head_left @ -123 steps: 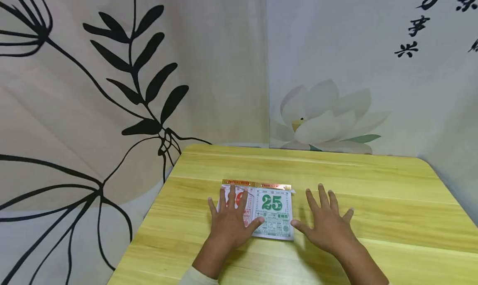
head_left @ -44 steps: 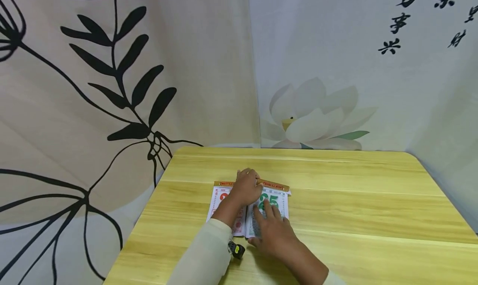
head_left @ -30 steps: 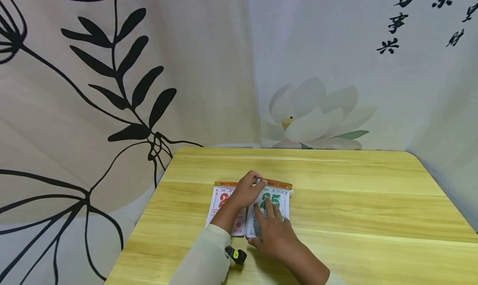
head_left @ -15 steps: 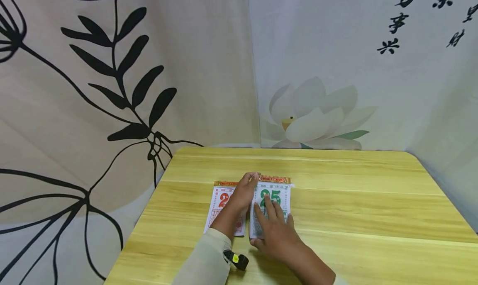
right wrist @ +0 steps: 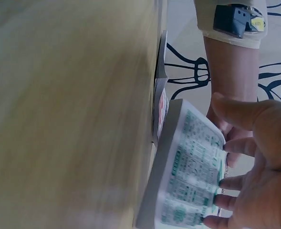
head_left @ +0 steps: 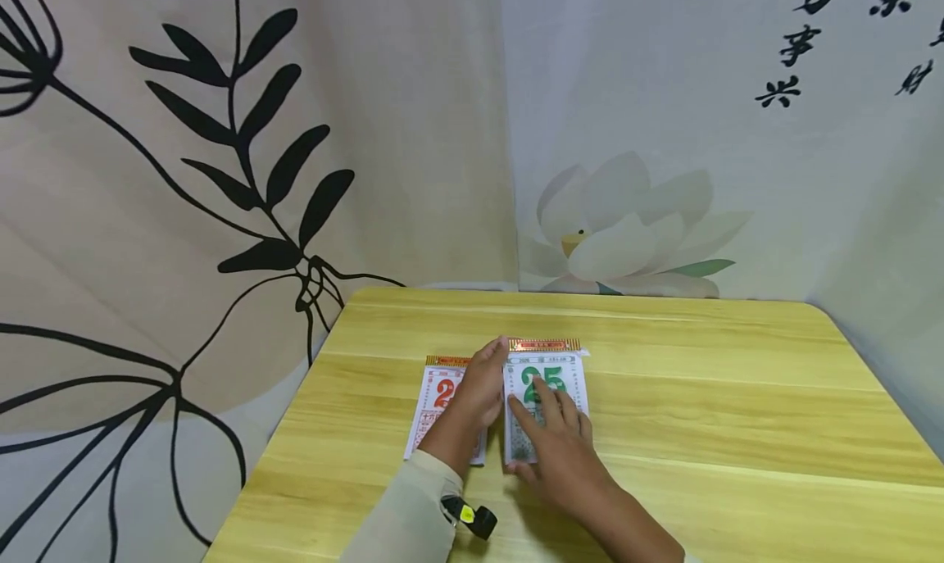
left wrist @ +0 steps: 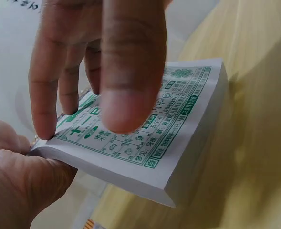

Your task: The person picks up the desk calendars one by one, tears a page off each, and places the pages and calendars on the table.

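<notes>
A thick tear-off day calendar with a green 25 and a red-gold top strip lies between both hands. My left hand grips its left edge near the top; in the left wrist view, that palm sits against the edge of the page block. Across the printed page my right hand rests with fingers spread, its thumb near the bottom edge. In the right wrist view, its fingertips touch the page. A second calendar with a red number lies to the left, partly hidden by the left arm.
The pale wood-grain table stretches to the right and behind the calendars. A small black camera is strapped at the left wrist. Printed cloth hangs behind the table.
Earlier both hands lay spread, the left over the red calendar. The left hand then took the green 25 calendar's top left, and the right settled on its page. A gap has opened between the calendars.
</notes>
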Tool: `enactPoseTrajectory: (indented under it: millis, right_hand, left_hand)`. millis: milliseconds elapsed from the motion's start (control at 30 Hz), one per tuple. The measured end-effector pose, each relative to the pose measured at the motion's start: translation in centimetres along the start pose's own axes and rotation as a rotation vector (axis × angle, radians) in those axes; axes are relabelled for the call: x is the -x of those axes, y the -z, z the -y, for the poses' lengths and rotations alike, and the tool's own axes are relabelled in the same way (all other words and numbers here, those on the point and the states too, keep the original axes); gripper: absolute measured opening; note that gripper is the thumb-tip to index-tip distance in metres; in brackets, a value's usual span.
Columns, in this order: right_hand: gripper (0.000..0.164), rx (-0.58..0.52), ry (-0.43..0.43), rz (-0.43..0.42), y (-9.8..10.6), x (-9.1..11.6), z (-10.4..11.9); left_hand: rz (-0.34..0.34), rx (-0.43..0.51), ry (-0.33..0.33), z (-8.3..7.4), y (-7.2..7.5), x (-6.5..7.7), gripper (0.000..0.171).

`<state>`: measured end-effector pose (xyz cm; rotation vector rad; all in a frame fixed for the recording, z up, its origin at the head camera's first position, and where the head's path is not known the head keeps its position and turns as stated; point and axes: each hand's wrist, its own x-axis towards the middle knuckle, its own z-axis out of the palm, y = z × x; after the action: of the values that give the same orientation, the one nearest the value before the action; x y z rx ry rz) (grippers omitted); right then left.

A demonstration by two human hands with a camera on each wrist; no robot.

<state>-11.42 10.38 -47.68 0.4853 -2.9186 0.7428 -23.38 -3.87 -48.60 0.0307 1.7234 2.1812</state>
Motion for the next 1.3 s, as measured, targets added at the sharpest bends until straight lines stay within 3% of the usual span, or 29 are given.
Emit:
enactPoseTrajectory:
  millis: [533,733,1000,1133,1300]
  right_hand:
    - [0.094,0.117,0.082,-0.220,0.4,0.4,-0.1]
    - [0.087,0.161,0.120,-0.269,0.4,0.3,-0.2]
    - [0.070,0.135,0.138,-0.344,0.5,0.0,-0.5]
    - [0.070,0.098,0.085,-0.418,0.9,0.1,-0.5]
    - [0.092,0.029,-0.064,-0.505,1.8,0.3,-0.4]
  left_hand:
    - [-0.008,0.216,0.083,-2.4,-0.6,1.2,0.071]
    - [-0.034,0.226,0.124,-2.5,-0.5,1.6,0.077]
    - [-0.018,0.276,0.113,-2.4,-0.5,1.6,0.070]
    - [-0.047,0.281,0.102,-2.3,-0.4,1.7,0.075]
    - [-0.077,0.304,0.086,-2.0,-0.1,1.4,0.070]
